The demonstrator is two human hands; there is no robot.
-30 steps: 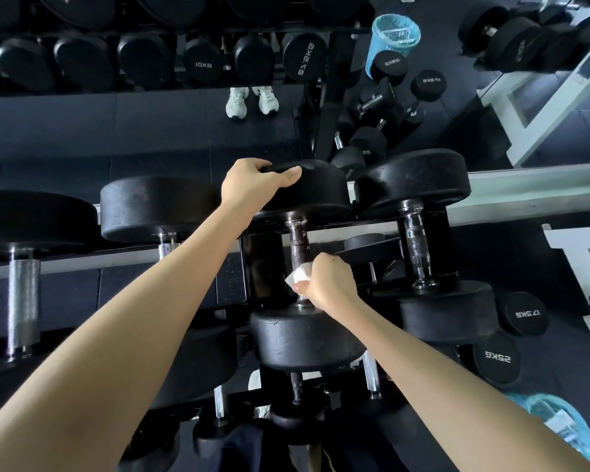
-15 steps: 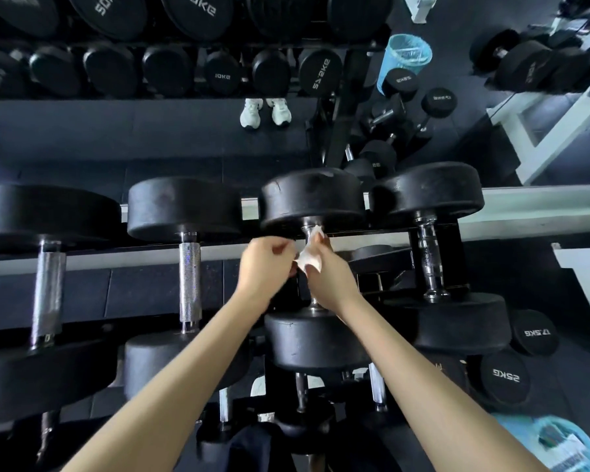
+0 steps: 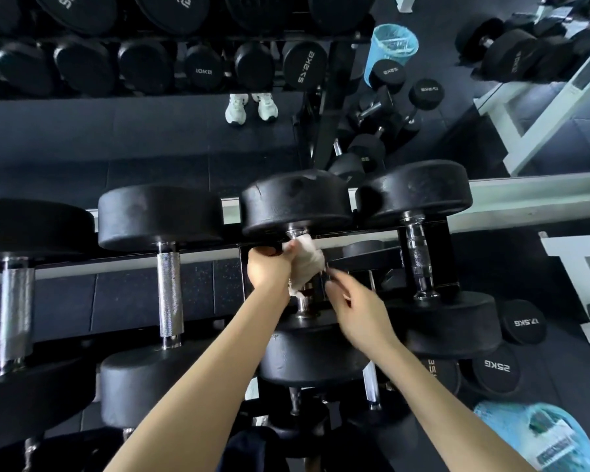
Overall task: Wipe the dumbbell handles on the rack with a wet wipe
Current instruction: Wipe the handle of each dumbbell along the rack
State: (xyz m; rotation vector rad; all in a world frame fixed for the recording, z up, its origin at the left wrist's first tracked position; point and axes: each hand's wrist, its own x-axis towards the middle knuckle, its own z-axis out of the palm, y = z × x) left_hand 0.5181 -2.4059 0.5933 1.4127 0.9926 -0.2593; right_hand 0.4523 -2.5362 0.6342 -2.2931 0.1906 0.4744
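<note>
on the rack [image 3: 82,269], wipe [image 3: 305,264] hides handle [image 3: 302,303], left hand [image 3: 268,267] gripping

wide gap between the left dumbbell's knurled chrome handle [image 3: 169,294] and the middle handle [image 3: 302,305] wrapped in a white wet wipe [image 3: 305,262], narrower slot rightward beside the black rack post [image 3: 440,253], black rubber heads [image 3: 297,202] capping both ends
</note>
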